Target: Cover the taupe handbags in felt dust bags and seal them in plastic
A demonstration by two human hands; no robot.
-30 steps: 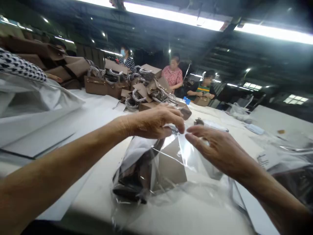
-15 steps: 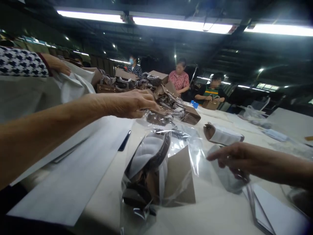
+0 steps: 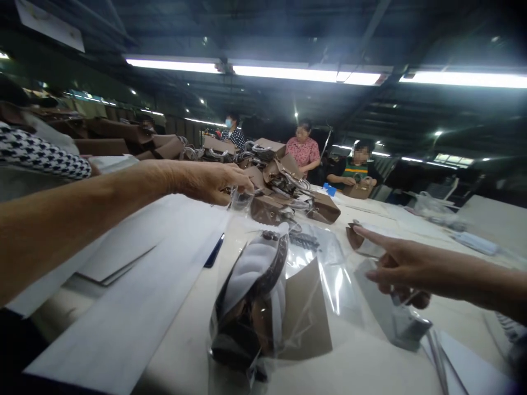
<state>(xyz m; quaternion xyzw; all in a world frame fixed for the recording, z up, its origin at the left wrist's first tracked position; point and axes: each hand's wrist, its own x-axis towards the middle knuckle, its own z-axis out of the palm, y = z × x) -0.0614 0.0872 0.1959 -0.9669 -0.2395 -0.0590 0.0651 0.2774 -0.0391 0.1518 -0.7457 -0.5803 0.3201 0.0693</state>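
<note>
My left hand [image 3: 218, 181] reaches over the far end of a clear plastic bag, fingers bent and pinched on its plastic film [image 3: 241, 198]. Inside the bag on the table lies a handbag [image 3: 249, 269] with white padding around its dark handle and a brown card [image 3: 307, 307] beside it. My right hand [image 3: 397, 263] is at the right, index finger stretched out and the other fingers curled round something I cannot make out. A grey, partly see-through item [image 3: 382, 307] is under it. Just past the index fingertip rests a brown handbag wrapped in white [image 3: 354, 237].
A heap of brown handbags [image 3: 284, 186] stands at the back. White sheets [image 3: 135, 296] and a dark blue flat object [image 3: 214, 251] lie left. A co-worker's houndstooth sleeve [image 3: 39, 151] is at far left. Other people [image 3: 303, 148] work across the table [image 3: 181, 329].
My left hand has drawn back left and its fingers have bent. My right hand has its index finger raised further forward. The co-worker's arm at left has pulled back, with the white cloth lower.
</note>
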